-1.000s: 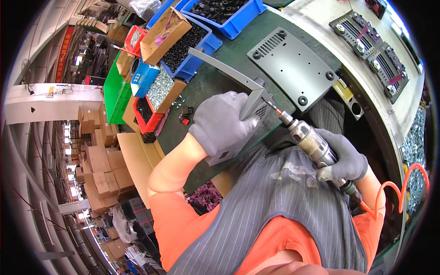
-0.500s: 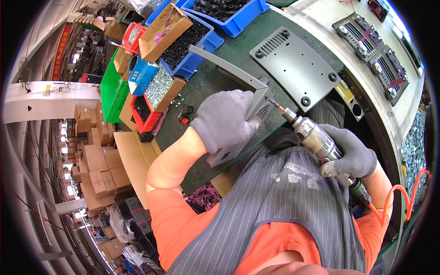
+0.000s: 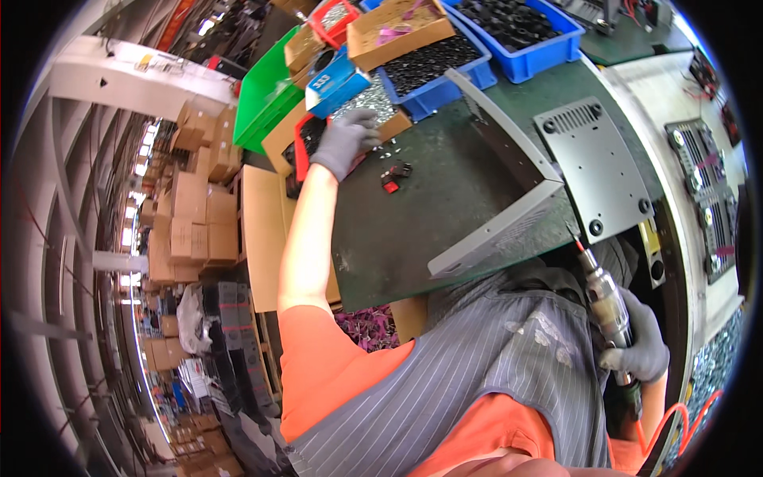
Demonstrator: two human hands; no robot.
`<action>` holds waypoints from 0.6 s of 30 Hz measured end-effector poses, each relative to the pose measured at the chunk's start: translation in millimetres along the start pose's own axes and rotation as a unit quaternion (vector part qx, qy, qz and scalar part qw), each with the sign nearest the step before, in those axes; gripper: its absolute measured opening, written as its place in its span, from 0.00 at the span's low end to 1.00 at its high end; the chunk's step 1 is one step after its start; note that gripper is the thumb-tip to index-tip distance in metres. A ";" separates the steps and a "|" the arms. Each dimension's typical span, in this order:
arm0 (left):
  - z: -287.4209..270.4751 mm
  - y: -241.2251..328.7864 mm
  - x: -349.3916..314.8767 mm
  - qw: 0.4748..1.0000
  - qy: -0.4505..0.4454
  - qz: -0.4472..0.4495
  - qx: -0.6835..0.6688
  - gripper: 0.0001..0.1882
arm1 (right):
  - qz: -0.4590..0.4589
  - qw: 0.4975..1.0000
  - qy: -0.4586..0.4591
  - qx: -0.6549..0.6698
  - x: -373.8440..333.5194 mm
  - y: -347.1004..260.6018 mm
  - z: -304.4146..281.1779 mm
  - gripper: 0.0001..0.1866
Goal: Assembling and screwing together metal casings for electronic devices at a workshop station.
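Observation:
My left hand, in a grey glove, reaches over the near edge of a cardboard box of silver screws. Its fingers are stretched out and somewhat apart, and nothing shows in them. My right hand, also gloved, is wrapped round a pneumatic screwdriver, whose bit points up and away from me, beside the bench edge. A bent grey sheet-metal panel with a vented side stands on the green bench top, touched by neither hand. Just right of it lies a flat grey plate with black round feet.
Blue bins of black parts, a red bin, a green bin and a blue carton crowd the far left. A small black-and-red part lies on the bench. An orange hose trails at lower right.
My left hand has let go of the metal panel and moved left to the screw box. The screwdriver has come away from the panel, still in my right hand. The view has shifted.

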State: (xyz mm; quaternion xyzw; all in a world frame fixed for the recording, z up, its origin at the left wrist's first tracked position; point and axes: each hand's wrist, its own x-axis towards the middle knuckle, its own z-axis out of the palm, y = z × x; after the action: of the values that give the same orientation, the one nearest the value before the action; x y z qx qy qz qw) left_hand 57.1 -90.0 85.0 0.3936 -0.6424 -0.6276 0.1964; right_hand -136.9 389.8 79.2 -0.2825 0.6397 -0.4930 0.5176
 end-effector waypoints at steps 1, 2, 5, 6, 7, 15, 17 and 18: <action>-31.9 -6.2 10.4 0.994 0.077 0.038 0.068 0.21 | -0.005 1.000 -0.003 0.009 -2.0 4.7 -0.1 0.50; -58.2 -15.7 19.1 0.982 0.136 0.059 0.118 0.22 | 0.024 0.999 0.006 0.025 -4.3 9.3 -0.1 0.49; -114.0 -54.4 30.6 0.920 0.219 0.117 0.303 0.20 | 0.062 0.995 0.042 0.060 -11.6 20.8 -0.8 0.49; -124.6 -70.0 33.6 0.809 0.297 0.172 0.478 0.19 | 0.069 0.992 0.070 0.080 -16.4 23.4 -1.1 0.49; -132.6 -85.2 38.4 0.788 0.282 0.124 0.533 0.20 | 0.069 0.992 0.071 0.073 -18.7 25.7 -3.7 0.48; -78.1 -58.5 40.2 0.776 0.485 0.301 0.269 0.21 | 0.205 0.958 0.195 -0.039 -73.2 42.1 -75.9 0.32; -10.7 -15.4 8.8 0.921 0.205 0.329 0.031 0.28 | 0.239 0.949 0.206 -0.022 -77.9 48.2 -93.5 0.29; 25.7 2.6 -12.6 0.932 0.062 0.355 -0.027 0.27 | 0.242 0.950 0.195 -0.017 -76.4 50.8 -99.6 0.28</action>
State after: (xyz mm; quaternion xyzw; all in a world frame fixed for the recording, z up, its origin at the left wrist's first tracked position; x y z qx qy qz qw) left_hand 44.9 -64.0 87.1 0.1723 -0.7094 -0.5088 0.4563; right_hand -199.8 508.1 59.4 -0.0264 0.7856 -0.3873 0.4818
